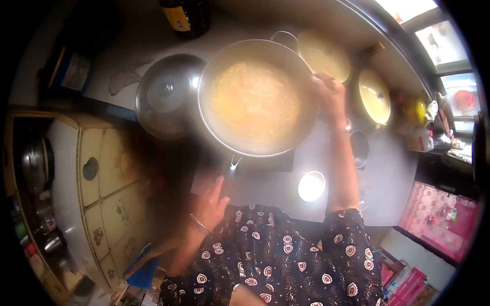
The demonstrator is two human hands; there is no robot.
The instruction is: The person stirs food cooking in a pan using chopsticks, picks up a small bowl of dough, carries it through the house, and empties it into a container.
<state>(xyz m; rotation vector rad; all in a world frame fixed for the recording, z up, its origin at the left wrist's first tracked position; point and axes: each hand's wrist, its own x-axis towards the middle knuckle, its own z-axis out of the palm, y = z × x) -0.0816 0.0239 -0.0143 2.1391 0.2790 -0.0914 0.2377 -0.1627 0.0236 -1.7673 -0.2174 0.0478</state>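
Note:
A wide pan of steaming, yellowish bubbling food fills the upper middle of the view. Its long handle points toward my body, and a wire loop sticks out at the far side. Just left of the long handle is my left hand, with finger and thumb apart and nothing visible between them. My right hand is closed at the pan's right rim; steam and blur hide what it grips. A round lid with a knob lies left of the pan.
Beyond the pan's right side are a pale round vessel and a yellowish lidded one. A small bright white bowl sits on the counter. A dark jar stands at the back. Tiled cupboards are at left.

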